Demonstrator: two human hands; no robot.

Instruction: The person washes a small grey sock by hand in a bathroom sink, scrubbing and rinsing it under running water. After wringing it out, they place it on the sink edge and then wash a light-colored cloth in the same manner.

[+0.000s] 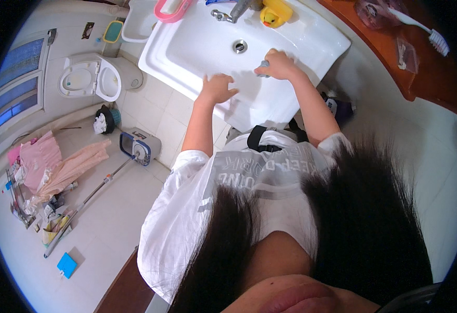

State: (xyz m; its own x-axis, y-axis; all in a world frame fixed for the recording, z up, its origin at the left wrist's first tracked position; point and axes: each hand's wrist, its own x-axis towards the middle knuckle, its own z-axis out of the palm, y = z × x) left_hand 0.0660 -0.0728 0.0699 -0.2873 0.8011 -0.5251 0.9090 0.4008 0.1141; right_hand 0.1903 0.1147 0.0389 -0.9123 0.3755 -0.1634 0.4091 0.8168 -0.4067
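Observation:
A white ceramic washbasin [197,35] lies before me, with a metal drain [239,46] in its floor. My right hand [280,65] is closed around a small grey scrubbing pad or cloth [263,69], low in the basin to the right of the drain. Whether the pad is steel wool or fabric I cannot tell. Over the near left part of the basin, my left hand [218,88] holds nothing, its fingers spread. A metal faucet [242,8] rises from the far rim, and beside it sits a yellow rubber duck [272,18].
A pink soap dish [170,17] stands on the basin's far left corner. At right, a brown wooden counter [392,51] carries a white brush [420,26]. Leftward are an open toilet [79,80], a mop bucket [150,143], a mop handle [91,197] and hanging pink clothes [42,160].

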